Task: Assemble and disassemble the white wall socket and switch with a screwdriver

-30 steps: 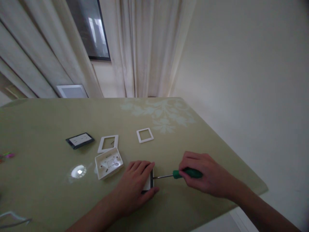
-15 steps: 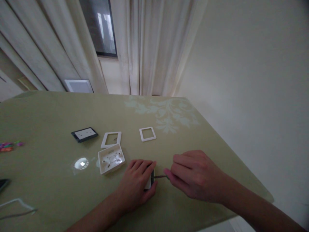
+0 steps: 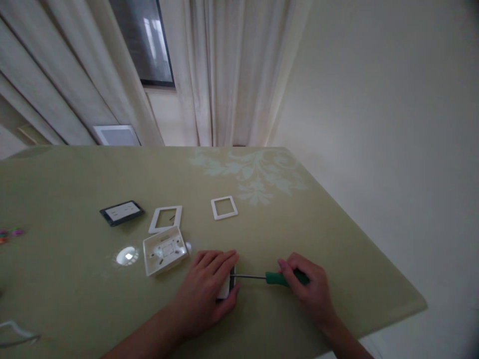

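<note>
My left hand (image 3: 208, 288) lies over a white switch module with a dark edge (image 3: 227, 285) and presses it onto the green table (image 3: 318, 239), fingers curled round it. My right hand (image 3: 307, 290) is closed on the green handle of a screwdriver (image 3: 277, 278). Its metal shaft lies level and points left, with the tip at the module's right edge.
A white back box (image 3: 164, 256) lies just left of my left hand. Behind it lie a white frame (image 3: 165, 219), a smaller white square frame (image 3: 224, 207) and a dark-rimmed socket plate (image 3: 121, 212). The table's right edge drops off close to my right hand.
My right hand has slid back along the screwdriver from beside the module to the handle's end, baring the shaft and green handle. My left hand stays on the module.
</note>
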Demonstrator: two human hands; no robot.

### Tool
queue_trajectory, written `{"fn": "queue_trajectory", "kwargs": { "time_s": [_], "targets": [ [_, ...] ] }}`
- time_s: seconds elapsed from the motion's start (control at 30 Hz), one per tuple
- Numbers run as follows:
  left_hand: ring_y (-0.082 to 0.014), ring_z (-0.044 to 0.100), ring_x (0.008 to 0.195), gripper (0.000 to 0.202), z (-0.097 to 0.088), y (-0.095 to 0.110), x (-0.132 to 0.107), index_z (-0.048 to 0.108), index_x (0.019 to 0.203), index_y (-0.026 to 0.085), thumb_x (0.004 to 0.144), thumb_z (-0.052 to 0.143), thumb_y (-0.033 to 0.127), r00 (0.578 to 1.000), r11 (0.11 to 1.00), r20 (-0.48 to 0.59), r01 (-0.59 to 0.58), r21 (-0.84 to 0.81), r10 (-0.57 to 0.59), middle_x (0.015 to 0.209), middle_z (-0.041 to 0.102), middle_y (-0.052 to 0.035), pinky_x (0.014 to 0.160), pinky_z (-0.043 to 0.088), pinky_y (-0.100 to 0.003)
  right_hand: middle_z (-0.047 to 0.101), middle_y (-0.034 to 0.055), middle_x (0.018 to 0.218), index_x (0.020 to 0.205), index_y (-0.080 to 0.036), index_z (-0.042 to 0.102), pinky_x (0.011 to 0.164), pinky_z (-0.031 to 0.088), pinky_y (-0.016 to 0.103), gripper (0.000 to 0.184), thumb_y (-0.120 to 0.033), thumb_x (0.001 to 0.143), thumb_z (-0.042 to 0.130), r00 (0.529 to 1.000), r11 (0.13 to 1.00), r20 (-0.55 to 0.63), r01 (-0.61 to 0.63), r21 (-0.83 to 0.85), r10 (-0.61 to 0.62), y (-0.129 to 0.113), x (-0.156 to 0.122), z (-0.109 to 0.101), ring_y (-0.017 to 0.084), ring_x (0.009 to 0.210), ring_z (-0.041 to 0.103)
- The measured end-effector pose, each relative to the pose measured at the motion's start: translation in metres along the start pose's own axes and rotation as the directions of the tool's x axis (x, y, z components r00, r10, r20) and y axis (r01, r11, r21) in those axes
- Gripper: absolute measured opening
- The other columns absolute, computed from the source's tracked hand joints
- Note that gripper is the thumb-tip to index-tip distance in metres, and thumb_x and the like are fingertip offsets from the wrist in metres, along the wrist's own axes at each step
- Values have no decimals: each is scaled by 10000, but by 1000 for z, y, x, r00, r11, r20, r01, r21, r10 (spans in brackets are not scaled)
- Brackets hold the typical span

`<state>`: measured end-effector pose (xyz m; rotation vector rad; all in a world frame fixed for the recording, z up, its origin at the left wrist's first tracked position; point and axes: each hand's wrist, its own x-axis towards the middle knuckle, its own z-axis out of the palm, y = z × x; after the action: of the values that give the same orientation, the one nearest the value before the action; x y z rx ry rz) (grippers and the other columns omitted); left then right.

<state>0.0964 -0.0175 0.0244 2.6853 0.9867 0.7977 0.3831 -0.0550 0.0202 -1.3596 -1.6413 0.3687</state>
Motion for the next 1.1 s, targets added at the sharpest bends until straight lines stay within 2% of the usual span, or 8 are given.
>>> {"fn": "queue_trajectory", "kwargs": {
  "time_s": [0.27, 0.4, 0.5, 0.57, 0.63, 0.77, 0.93, 1.1],
  "targets": [
    [-312, 782, 1051, 272, 1, 6, -6, 652, 1308, 137, 1096, 568, 284, 982, 989, -123, -134, 64, 141, 1178, 809, -138, 949, 672, -483, 598, 3, 562, 584, -201, 700, 529, 428, 261, 522, -545, 977, 707, 961, 957, -34, -268, 112, 273, 14, -2, -9, 154, 529, 569],
    [-290, 783, 1052, 422, -11, -1, 12, 623, 1346, 161, 1068, 684, 473, 993, 997, -89, -76, -2, 75, 1199, 791, -126, 881, 696, -417, 614, 26, 589, 579, -191, 716, 550, 448, 270, 574, -659, 911, 745, 902, 904, -131, -384, 190, 410, 20, -3, -11, 172, 566, 573],
    [-314, 759, 1160, 538, -16, -20, 48, 643, 1341, 174, 958, 844, 495, 999, 999, 43, 32, 8, -33, 1263, 773, -129, 985, 665, -454, 588, 25, 599, 606, -181, 723, 496, 405, 260, 602, -727, 853, 775, 823, 836, -204, -467, 287, 530, 27, -4, -8, 164, 557, 528],
    [-342, 750, 1200, 483, -14, -38, 73, 684, 1295, 168, 959, 852, 471, 959, 988, 253, 98, 116, -125, 1285, 770, -142, 1039, 636, -504, 569, 19, 608, 634, -174, 729, 452, 365, 252, 614, -756, 816, 793, 780, 794, -216, -504, 340, 587, 31, -5, -6, 158, 541, 498],
    [-373, 768, 1146, 448, -9, -54, 91, 729, 1213, 151, 927, 888, 457, 936, 986, 325, 99, 137, -139, 1220, 791, -153, 995, 646, -534, 565, 16, 618, 655, -171, 735, 442, 357, 248, 609, -756, 812, 799, 772, 781, -205, -515, 354, 602, 33, -6, -5, 155, 540, 494],
    [-383, 759, 1136, 350, -8, -66, 91, 758, 1111, 153, 923, 898, 413, 929, 987, 345, 98, 124, -135, 1162, 802, -142, 1006, 626, -562, 585, 25, 622, 628, -181, 729, 491, 404, 255, 599, -727, 872, 761, 824, 829, -169, -486, 277, 540, 31, -7, -8, 163, 564, 533],
    [-299, 733, 1185, 265, -19, -39, 40, 696, 1272, 214, 1164, 480, 324, 973, 990, 196, 136, -41, -126, 1269, 778, -94, 1029, 618, -518, 604, 23, 604, 618, -189, 718, 522, 420, 268, 558, -628, 962, 708, 908, 902, -59, -402, 154, 415, 17, 2, -12, 165, 562, 557],
    [-321, 725, 1240, 404, -10, -13, -1, 558, 1483, 210, 1160, 464, 434, 996, 993, 94, 20, -118, -9, 1407, 750, -115, 1052, 611, -535, 605, -12, 609, 655, -195, 657, 571, 428, 250, 444, -405, 1046, 676, 981, 998, 188, -38, -41, 45, -30, 39, -13, 125, 555, 563]
  ]
}}
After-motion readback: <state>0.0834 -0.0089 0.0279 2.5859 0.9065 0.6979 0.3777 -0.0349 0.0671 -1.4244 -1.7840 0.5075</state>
